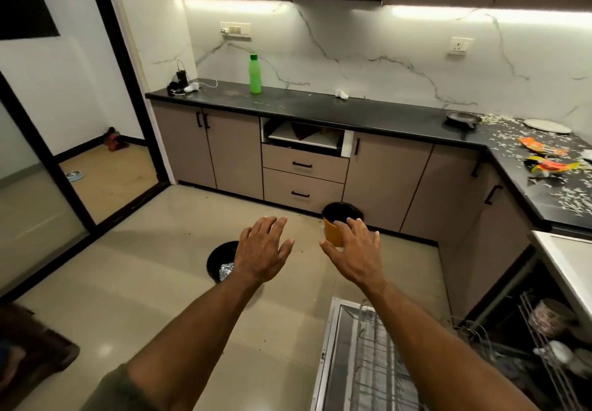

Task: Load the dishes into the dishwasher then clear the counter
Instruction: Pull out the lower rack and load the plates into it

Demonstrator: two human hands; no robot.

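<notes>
Both my hands are stretched out over the kitchen floor with fingers spread and nothing in them: my left hand [261, 249] and my right hand [354, 250]. The dishwasher [333, 340] stands open at the lower right, its wire rack [381, 365] pulled out over the door, with dishes in the rack [551, 317] inside. On the black counter [352, 112] lie a dark frying pan [463, 119], a pale plate [547, 126], torn orange wrappers [544, 160] and scattered white scraps [573, 199].
An orange bin with a black liner [333, 218] stands on the floor by the drawers, partly behind my right hand. A black bin holding foil [222, 265] sits behind my left hand. A green bottle [255, 74] and a charger [182, 82] stand on the counter's left.
</notes>
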